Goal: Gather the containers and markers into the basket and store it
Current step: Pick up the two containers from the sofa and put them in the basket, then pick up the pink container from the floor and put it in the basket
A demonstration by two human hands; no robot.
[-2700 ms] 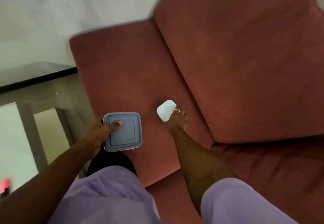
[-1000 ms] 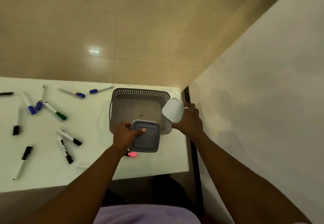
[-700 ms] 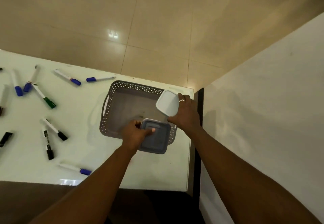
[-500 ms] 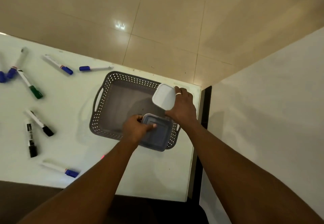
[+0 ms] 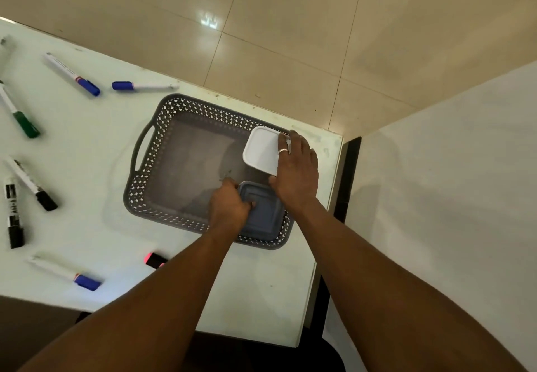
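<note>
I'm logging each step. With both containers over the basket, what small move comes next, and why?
Probably release both: the left hand holds the blue-lidded container and the right hand the white container inside the grey basket; markers remain outside.

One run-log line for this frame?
left hand: grips blue-lidded container in basket | right hand: holds white container over basket | markers: on table

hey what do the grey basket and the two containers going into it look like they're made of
Grey basket: apparently moulded plastic, matte; its walls are perforated in a regular lattice, with a cut-out handle. White container, in the right hand: likely smooth plastic, slightly glossy, with rounded corners. Blue-grey container, under the left hand: probably plastic, its lid showing moulded square ridges.
</note>
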